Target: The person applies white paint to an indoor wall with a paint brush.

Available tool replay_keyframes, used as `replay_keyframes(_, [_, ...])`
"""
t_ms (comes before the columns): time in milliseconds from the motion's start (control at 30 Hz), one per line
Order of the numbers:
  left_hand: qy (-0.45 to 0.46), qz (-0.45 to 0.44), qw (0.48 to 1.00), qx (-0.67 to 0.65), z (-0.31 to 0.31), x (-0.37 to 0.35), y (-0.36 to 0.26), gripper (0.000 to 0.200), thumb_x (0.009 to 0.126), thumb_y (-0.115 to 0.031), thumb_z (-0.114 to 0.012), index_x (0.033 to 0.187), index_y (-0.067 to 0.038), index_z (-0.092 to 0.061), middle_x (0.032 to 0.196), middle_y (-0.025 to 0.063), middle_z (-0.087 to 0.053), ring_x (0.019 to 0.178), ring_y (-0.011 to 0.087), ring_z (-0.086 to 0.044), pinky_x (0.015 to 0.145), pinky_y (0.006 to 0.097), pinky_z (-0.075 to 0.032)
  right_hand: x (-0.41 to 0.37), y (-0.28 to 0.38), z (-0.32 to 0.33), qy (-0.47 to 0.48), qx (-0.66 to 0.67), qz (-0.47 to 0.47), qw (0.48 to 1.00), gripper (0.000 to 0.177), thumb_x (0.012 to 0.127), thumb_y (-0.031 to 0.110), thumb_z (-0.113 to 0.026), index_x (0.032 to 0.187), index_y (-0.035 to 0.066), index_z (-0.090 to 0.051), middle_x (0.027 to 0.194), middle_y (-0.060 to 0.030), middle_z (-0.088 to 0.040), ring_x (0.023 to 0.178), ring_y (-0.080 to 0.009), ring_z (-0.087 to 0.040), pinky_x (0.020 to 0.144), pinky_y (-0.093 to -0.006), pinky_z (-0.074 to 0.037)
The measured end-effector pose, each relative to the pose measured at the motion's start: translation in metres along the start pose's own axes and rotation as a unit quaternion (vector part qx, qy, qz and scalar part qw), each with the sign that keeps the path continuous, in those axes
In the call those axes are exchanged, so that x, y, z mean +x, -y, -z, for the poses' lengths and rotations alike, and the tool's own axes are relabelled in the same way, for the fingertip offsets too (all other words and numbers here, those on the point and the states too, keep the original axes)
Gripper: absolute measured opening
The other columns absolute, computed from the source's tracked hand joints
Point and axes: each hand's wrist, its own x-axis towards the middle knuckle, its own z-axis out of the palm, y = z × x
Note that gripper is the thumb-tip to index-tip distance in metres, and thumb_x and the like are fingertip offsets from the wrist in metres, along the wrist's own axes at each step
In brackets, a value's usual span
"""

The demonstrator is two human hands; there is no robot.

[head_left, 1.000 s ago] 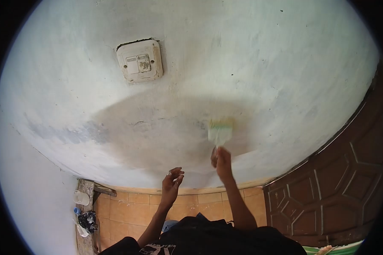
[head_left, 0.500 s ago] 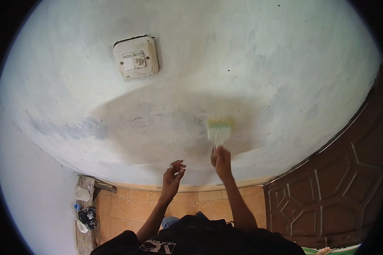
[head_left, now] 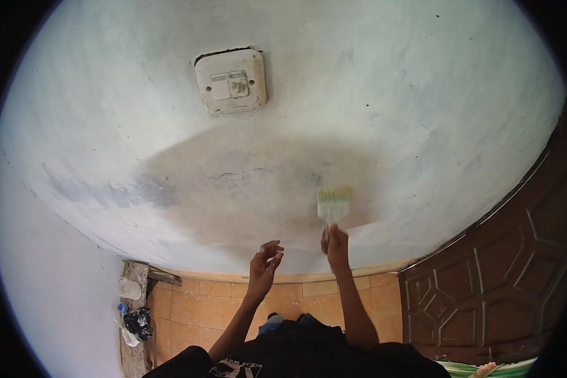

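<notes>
My right hand point(head_left: 336, 244) is wrapped around the handle of a wide paintbrush point(head_left: 332, 206), bristles pointing up. Its pale bristles with yellowish tips overlap the patchy white wall point(head_left: 397, 170) in front of me. Left of it, my left hand point(head_left: 266, 259) is raised with fingers loosely bent and apart, holding nothing that shows. Darker grey and bluish patches mark the wall around the brush and further left.
A dirty light switch point(head_left: 230, 82) is fixed on the wall above. At lower left, a worn wooden bench point(head_left: 132, 359) bears a white container point(head_left: 130, 288) and a black plastic bag point(head_left: 138, 323). A brown panelled door point(head_left: 504, 277) stands right, over orange floor tiles point(head_left: 214, 309).
The brush in my right hand has shifted slightly down and right. My left hand sits a little further right, and the whole view has turned slightly.
</notes>
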Motion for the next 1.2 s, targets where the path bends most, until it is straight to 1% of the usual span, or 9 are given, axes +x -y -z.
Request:
replay_keyframes(100, [0.006,0.006,1.0,0.006,0.014,-0.007,0.018,0.03,0.095,-0.012,-0.058,0.123,-0.004,-0.055,0.109,0.0064,-0.06,0.102,0.015,-0.058,0.087,0.0306,-0.048,-0.038,0.0,0.004,-0.068,0.061,-0.094,0.991,0.047,0.101,0.045,-0.041,0.067,0.013,-0.038,0.052,0.0062,-0.029,0.04,-0.0044,-0.023,0.038,-0.0231,-0.017])
replay_keyframes(200, [0.018,0.03,0.999,0.025,0.029,-0.012,0.022,0.03,0.095,-0.013,-0.058,0.123,-0.005,-0.055,0.109,0.0059,-0.06,0.103,0.0147,-0.057,0.087,0.0303,-0.048,-0.016,0.062,-0.003,-0.046,0.048,0.068,0.995,0.049,0.1,0.049,-0.041,0.067,0.013,-0.038,0.053,0.0062,-0.029,0.041,-0.0045,-0.023,0.039,-0.023,-0.016])
replay_keyframes(300, [0.031,0.035,0.998,0.035,0.034,-0.006,0.017,0.029,0.095,-0.013,-0.058,0.123,-0.005,-0.055,0.109,0.0053,-0.06,0.104,0.0146,-0.057,0.087,0.0304,-0.048,0.009,0.114,-0.016,-0.028,0.037,0.048,0.998,0.051,0.098,0.054,-0.041,0.066,0.014,-0.038,0.053,0.006,-0.029,0.041,-0.005,-0.023,0.039,-0.0236,-0.016])
replay_keyframes(533, [0.067,0.037,0.997,-0.012,0.028,-0.001,0.029,0.029,0.095,-0.009,-0.058,0.124,-0.006,-0.055,0.109,0.0051,-0.061,0.105,0.0147,-0.057,0.088,0.0312,-0.048,-0.033,-0.006,0.002,-0.078,0.003,-0.115,0.99,0.045,0.1,0.045,-0.043,0.067,0.014,-0.042,0.053,0.006,-0.031,0.042,-0.0049,-0.029,0.038,-0.0233,-0.02])
replay_keyframes(633, [0.092,0.037,0.995,-0.026,0.021,0.006,0.039,0.029,0.095,-0.009,-0.058,0.124,-0.006,-0.055,0.109,0.0054,-0.061,0.104,0.0148,-0.058,0.087,0.0316,-0.048,-0.046,0.014,-0.007,-0.111,0.041,-0.083,0.99,0.053,0.095,0.058,-0.043,0.067,0.014,-0.04,0.051,0.0051,-0.031,0.039,-0.0058,-0.027,0.038,-0.0241,-0.018])
replay_keyframes(833, [0.159,0.023,0.987,-0.002,0.014,0.007,0.036,0.03,0.095,-0.009,-0.058,0.123,-0.004,-0.054,0.107,0.0064,-0.061,0.102,0.0161,-0.059,0.087,0.0314,-0.049,0.006,0.083,-0.01,-0.052,-0.017,0.026,0.998,0.053,0.1,0.052,-0.037,0.066,0.012,-0.038,0.051,0.0059,-0.027,0.041,-0.0051,-0.022,0.039,-0.0245,-0.016])
replay_keyframes(1033, [0.142,0.021,0.99,-0.002,0.019,0.004,0.034,0.028,0.094,-0.011,-0.059,0.122,-0.007,-0.056,0.108,0.005,-0.062,0.102,0.0146,-0.059,0.084,0.0306,-0.049,-0.03,-0.031,0.016,-0.087,-0.009,-0.04,0.995,0.05,0.1,0.048,-0.042,0.064,0.013,-0.042,0.051,0.0049,-0.036,0.04,-0.0062,-0.03,0.038,-0.0237,-0.022])
replay_keyframes(1133, [0.109,0.029,0.993,0.017,0.024,0.002,0.038,0.028,0.094,-0.012,-0.059,0.122,-0.007,-0.057,0.109,0.005,-0.062,0.102,0.0146,-0.059,0.085,0.0306,-0.049,-0.034,0.009,0.004,-0.082,0.065,-0.057,0.993,0.049,0.099,0.049,-0.043,0.066,0.013,-0.044,0.052,0.0048,-0.036,0.04,-0.0057,-0.03,0.038,-0.0231,-0.021])
replay_keyframes(1200, [0.096,0.042,0.994,0.026,0.022,0.002,0.037,0.028,0.094,-0.011,-0.058,0.122,-0.005,-0.056,0.108,0.0063,-0.062,0.101,0.0156,-0.059,0.086,0.0308,-0.048,-0.012,0.052,-0.002,-0.07,0.045,0.028,0.996,0.049,0.098,0.05,-0.045,0.068,0.011,-0.044,0.053,0.0055,-0.033,0.042,-0.0051,-0.029,0.039,-0.0228,-0.02])
